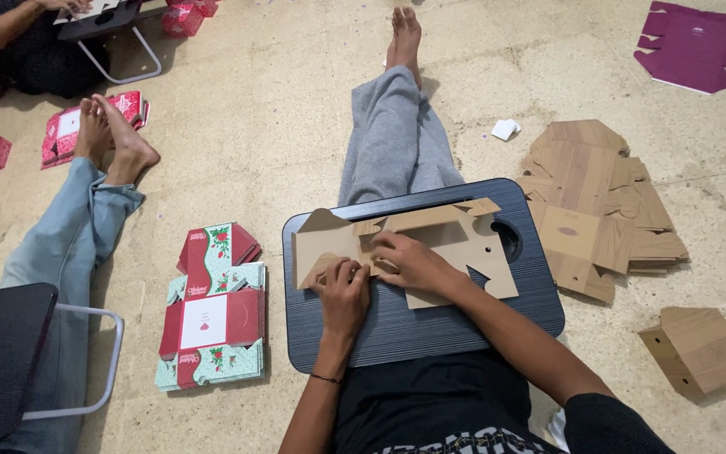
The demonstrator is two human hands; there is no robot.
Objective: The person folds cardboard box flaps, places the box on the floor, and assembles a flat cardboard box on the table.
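Observation:
A flat brown cardboard box blank [439,244] lies on a dark lap table [430,328] over my legs. My left hand [342,290] presses down on the blank's left part, fingers bent over a folded flap. My right hand [409,261] lies on the blank's middle, fingertips pinching a fold beside the left hand. Both hands touch the cardboard and each other's fingertips nearly meet.
A stack of flat brown blanks [598,210] lies on the floor to the right, a folded brown box [699,349] nearer me. Red-and-green printed flat boxes [212,307] lie left. Another person's legs [77,227] stretch at left; a purple blank [695,46] lies far right.

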